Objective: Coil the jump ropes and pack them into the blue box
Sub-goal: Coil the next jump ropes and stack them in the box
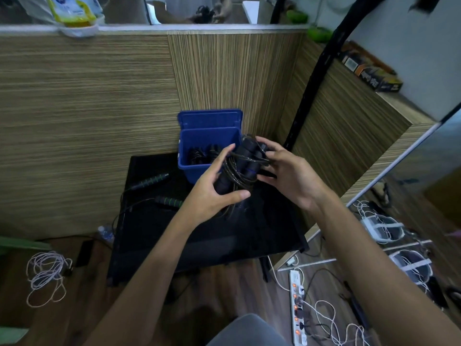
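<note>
A black jump rope with blue-ringed handles is bundled in a coil just in front of the blue box. My left hand grips the lower end of its handles, thumb underneath. My right hand pinches the cord where it wraps round the upper part of the handles. The blue box stands at the back of the black table, lid up against the wall, with dark coiled ropes inside. Another jump rope with green-striped handles lies uncoiled on the table's left part.
Wood-panelled walls close in behind and to the right of the table. A loose white cable lies on the floor at left. A power strip with plugged cables and white baskets sit on the floor at right.
</note>
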